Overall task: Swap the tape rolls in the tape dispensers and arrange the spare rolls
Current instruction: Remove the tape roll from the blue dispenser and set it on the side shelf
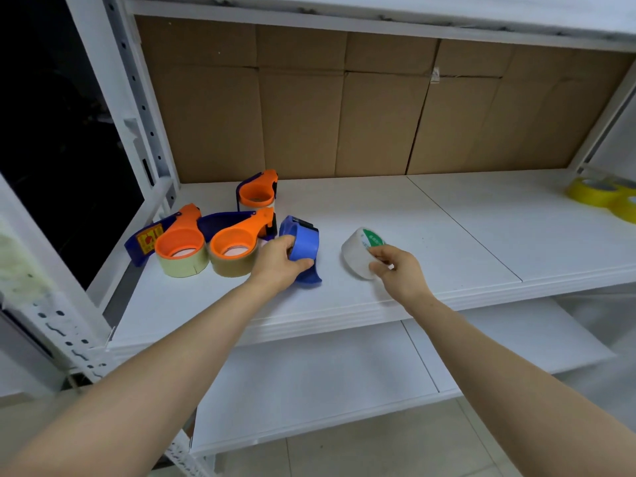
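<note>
The yellow rolls at the far right are blurred and cut by the edge; their number is unclear. The left hand hides part of the blue dispenser. The right hand's fingers cover the white roll's near side. Its green label is unreadable.

Both bare forearms extend forward, well apart. Left hand is palm down, fingers curled closed around a held object. Right hand is pinching, thumb and fingers closed on another.
</note>
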`<state>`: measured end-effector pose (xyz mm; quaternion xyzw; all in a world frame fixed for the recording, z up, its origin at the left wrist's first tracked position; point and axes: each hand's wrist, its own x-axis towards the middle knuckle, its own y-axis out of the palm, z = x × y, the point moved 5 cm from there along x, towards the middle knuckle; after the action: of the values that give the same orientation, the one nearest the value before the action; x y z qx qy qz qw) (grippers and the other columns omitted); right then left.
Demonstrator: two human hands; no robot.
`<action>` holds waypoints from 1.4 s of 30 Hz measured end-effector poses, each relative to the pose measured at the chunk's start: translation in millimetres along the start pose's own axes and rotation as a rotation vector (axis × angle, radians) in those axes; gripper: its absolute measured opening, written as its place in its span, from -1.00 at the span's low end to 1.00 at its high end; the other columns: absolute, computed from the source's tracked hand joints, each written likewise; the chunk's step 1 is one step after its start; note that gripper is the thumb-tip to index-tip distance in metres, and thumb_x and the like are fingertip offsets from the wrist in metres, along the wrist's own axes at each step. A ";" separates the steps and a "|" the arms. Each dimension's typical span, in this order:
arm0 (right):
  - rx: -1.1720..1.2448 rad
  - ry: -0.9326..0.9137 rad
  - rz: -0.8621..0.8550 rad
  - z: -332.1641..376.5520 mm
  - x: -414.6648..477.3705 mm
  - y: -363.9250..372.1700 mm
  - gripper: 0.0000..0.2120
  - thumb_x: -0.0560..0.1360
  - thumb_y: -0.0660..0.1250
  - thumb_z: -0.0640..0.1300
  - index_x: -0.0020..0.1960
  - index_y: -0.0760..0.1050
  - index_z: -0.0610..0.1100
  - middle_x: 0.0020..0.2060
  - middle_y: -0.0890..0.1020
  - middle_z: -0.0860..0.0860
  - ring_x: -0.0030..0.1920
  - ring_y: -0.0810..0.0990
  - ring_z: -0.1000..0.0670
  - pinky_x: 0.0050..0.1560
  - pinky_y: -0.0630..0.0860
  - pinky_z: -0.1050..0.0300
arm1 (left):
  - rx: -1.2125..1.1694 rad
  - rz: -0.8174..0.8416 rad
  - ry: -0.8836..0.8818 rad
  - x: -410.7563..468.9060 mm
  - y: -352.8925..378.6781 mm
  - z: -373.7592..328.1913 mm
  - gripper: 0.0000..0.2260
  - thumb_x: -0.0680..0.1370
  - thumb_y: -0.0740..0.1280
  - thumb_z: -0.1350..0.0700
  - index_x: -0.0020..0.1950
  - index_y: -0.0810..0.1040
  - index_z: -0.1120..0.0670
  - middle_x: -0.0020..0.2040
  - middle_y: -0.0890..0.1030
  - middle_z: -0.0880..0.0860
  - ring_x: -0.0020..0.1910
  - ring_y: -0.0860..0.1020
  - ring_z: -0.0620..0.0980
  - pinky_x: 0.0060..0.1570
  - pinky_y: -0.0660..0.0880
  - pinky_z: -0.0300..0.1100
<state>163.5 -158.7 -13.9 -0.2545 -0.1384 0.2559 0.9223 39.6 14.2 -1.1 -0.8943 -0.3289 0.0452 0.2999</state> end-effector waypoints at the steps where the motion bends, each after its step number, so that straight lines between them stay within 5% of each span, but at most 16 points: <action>1: -0.013 0.000 0.000 1.1 0.9 2.9 -0.71 0.51 0.25 -0.34 0.22 0.51 -0.23 0.09 0.58 -0.12 0.02 0.46 0.00 0.13 0.39 0.15 | 0.012 -0.005 -0.013 1.0 -1.1 2.0 -0.77 0.46 0.41 0.15 0.07 0.53 0.21 0.02 0.61 0.18 -0.01 0.57 0.14 -0.02 0.51 0.05; 6: -0.025 0.025 -0.010 3.1 4.9 9.3 -0.68 0.52 0.24 -0.33 0.26 0.49 -0.22 0.19 0.58 -0.13 0.19 0.52 -0.13 0.23 0.38 0.13 | 0.037 -0.108 -0.112 5.6 -11.4 17.0 -0.42 0.35 0.48 -0.13 0.23 0.40 0.13 0.04 0.56 0.04 0.01 0.54 0.07 -0.10 0.50 -0.05; 12: -0.053 0.023 -0.029 3.0 7.7 6.8 -0.68 0.52 0.24 -0.32 0.26 0.50 -0.20 0.18 0.58 -0.12 0.18 0.52 -0.13 0.19 0.37 0.18 | 0.430 -0.241 -0.150 1.7 -18.7 5.8 -0.08 0.36 0.44 -0.17 0.50 0.02 0.16 0.44 0.12 0.22 0.44 0.12 0.23 0.33 0.24 0.03; 17: 0.155 0.079 -0.138 1.0 3.9 -13.7 -0.69 0.51 0.25 -0.34 0.24 0.50 -0.23 0.15 0.58 -0.14 0.03 0.49 -0.01 0.18 0.42 0.15 | 0.422 -0.226 0.090 10.5 4.8 -41.6 -0.23 0.40 0.39 -0.08 0.50 0.11 0.06 0.51 0.02 0.18 0.49 0.01 0.21 0.44 0.06 0.07; 22: 0.435 0.128 -0.229 -9.6 1.0 -54.2 -0.73 0.51 0.24 -0.37 0.18 0.51 -0.23 -0.03 0.61 -0.05 -0.07 0.58 0.06 -0.05 0.49 0.36 | 0.136 0.032 0.041 26.5 66.2 -82.5 -0.37 0.47 0.32 0.01 0.49 0.18 0.09 0.44 0.23 0.17 0.42 0.24 0.16 0.35 0.27 -0.02; 27: 0.625 0.166 -0.338 -36.6 3.6 -115.4 -0.77 0.51 0.25 -0.35 0.12 0.52 -0.15 -0.12 0.61 0.00 -0.10 0.57 0.05 -0.02 0.51 0.28 | -0.086 0.218 0.008 30.7 138.8 -137.5 -0.49 0.53 0.28 -0.06 0.34 0.35 0.24 0.22 0.50 0.20 0.19 0.49 0.19 0.08 0.42 -0.10; 33: 0.702 0.143 -0.387 -92.7 2.8 -215.5 -0.77 0.53 0.22 -0.35 0.12 0.53 -0.17 -0.04 0.61 -0.08 -0.07 0.58 0.02 -0.08 0.52 0.24 | -0.325 0.311 0.099 28.2 239.5 -225.6 -0.77 0.53 0.31 0.15 0.14 0.55 0.23 0.06 0.63 0.20 0.05 0.59 0.18 0.11 0.54 0.08; 38: 0.667 0.186 -0.466 -157.1 2.9 -316.8 -0.76 0.53 0.23 -0.31 0.14 0.55 -0.13 0.03 0.61 -0.07 0.08 0.55 -0.04 0.15 0.50 0.10 | -0.355 0.427 0.153 21.8 334.0 -302.7 -0.77 0.56 0.25 0.25 0.19 0.51 0.29 -0.02 0.57 0.13 -0.07 0.54 0.06 -0.09 0.55 -0.10; 42: 0.667 0.184 -0.524 -198.9 -2.4 -385.9 -0.78 0.53 0.25 -0.33 0.11 0.54 -0.13 -0.06 0.62 0.00 0.00 0.57 0.02 0.06 0.52 0.22 | -0.341 0.484 0.183 24.0 405.4 -353.4 -0.78 0.53 0.31 0.20 0.15 0.52 0.25 0.01 0.58 0.15 0.01 0.56 0.11 0.08 0.56 0.02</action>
<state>393.2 -524.7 28.8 0.0796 -0.0252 0.0198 0.9963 384.1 -394.9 60.6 -0.9845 -0.0810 -0.0212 0.1544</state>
